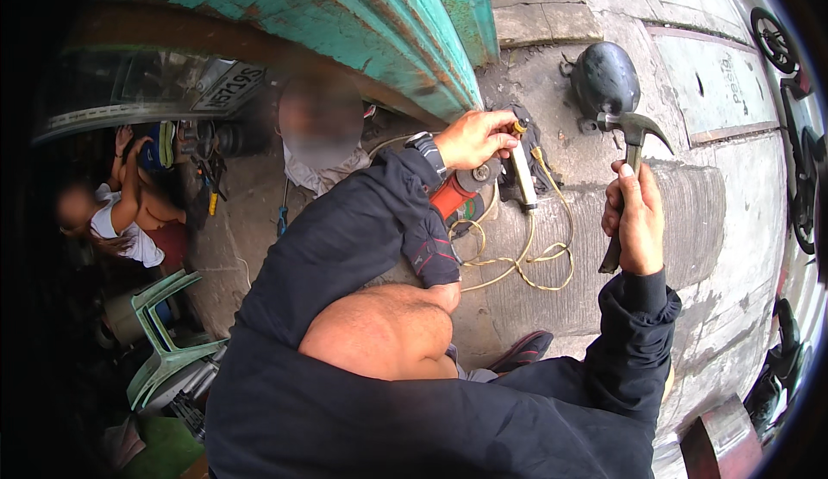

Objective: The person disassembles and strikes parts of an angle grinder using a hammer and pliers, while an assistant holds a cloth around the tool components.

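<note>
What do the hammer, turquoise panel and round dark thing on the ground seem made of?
Hammer: likely steel head, dull grey with slight sheen; handle material unclear.
Turquoise panel: probably painted metal, with rust-brown patches breaking through the paint.
Round dark thing: possibly metal, given its scuffed, smooth sheen, though hard plastic can't be excluded.

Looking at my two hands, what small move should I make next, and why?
I'd probably set the hammer down on the pavement: your right hand is wrapped around it, while your left hand is at the upper end of the pale corded bar. That could free the right hand to steady the bar.
</note>
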